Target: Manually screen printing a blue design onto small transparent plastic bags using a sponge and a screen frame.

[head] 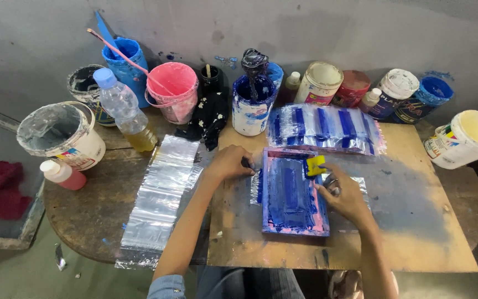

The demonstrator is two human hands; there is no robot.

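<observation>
Leaning over a round wooden table [84, 216], I work on a square board [394, 232] laid across its right part, with a grey stained wall [305, 27] at the far side. On the board lies a small printing frame [291, 194], its pink edges and middle smeared thick with blue ink. It looks stiff and light, but wet and slippery on top, so the dry outer edges are the places to grip it.

My left hand [229, 163] is curled narrow against the frame's left edge, pressing it down; whether it pinches something dark there I cannot tell. My right hand [345, 195] sits at the frame's right side, fingers closed on a small yellow scraper [315, 165] that rests on the inked top near the far right corner.

Under the frame peeks a thin plastic sheet [363, 185], soft and flimsy. Beyond it, further off, lies a row of printed bags [325, 128] with blue stripes. To the left a stack of clear bags [161, 196] runs toward me.

Along the wall stand paint tubs: a blue pot [253, 108], a pink bucket [172, 88], a white bucket [62, 135] at left and a cream bucket [466, 138] at right. A plastic bottle [123, 108] of yellowish liquid stands near the pink one.
</observation>
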